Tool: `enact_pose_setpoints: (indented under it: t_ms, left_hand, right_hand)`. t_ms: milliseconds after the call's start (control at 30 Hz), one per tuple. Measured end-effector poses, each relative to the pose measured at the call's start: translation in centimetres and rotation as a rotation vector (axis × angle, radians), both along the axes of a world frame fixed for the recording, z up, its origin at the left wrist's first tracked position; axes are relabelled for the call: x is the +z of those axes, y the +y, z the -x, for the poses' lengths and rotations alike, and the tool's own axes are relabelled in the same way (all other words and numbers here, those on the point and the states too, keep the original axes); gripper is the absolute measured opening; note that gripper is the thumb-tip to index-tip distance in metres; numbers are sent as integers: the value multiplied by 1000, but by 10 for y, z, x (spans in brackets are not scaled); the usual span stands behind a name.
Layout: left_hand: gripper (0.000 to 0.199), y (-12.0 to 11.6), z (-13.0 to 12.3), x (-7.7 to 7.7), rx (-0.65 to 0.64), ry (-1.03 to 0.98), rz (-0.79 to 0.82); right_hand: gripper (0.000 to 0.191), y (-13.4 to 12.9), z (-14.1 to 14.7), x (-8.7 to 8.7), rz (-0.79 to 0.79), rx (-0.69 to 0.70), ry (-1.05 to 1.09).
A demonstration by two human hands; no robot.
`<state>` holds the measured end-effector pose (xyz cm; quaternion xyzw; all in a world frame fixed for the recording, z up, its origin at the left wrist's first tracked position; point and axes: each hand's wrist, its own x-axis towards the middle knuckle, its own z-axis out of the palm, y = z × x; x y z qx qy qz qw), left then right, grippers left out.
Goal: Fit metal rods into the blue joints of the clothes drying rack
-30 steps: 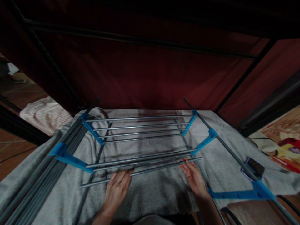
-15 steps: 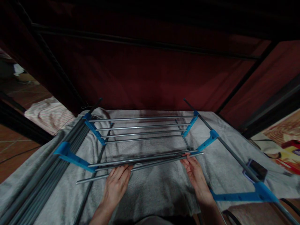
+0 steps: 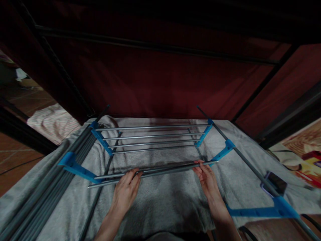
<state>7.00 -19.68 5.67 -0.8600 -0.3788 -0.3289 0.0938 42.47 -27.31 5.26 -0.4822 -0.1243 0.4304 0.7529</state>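
A loose metal rod lies across in front of me, its left end free at the lower left and its right end by the right blue bracket. Fingers of my left hand wrap round it left of the middle. Near its right end, my right hand pinches it. Just behind, almost touching it, another rod runs from the left blue bracket. Farther back, several rods span two blue brackets in the rack frame.
A bundle of grey tubes lies on the left of the grey blanket. A phone rests beneath the right frame tube, near another blue bracket. A dark red panel stands behind.
The loose rod has shifted slightly right and its left end has risen, bringing it closer to the rod behind. My left hand has moved up a little with it.
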Motion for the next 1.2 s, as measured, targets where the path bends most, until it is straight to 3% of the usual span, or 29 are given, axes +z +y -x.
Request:
enact_pose_setpoints:
  t_ms: [400, 1200]
  left_hand:
    - [26, 6, 4, 6, 12, 16, -29]
    - [29, 10, -1, 10, 19, 50, -35]
  right_hand:
    - [22, 3, 7, 7, -25, 20, -24]
    - [22, 9, 2, 1, -6, 19, -23]
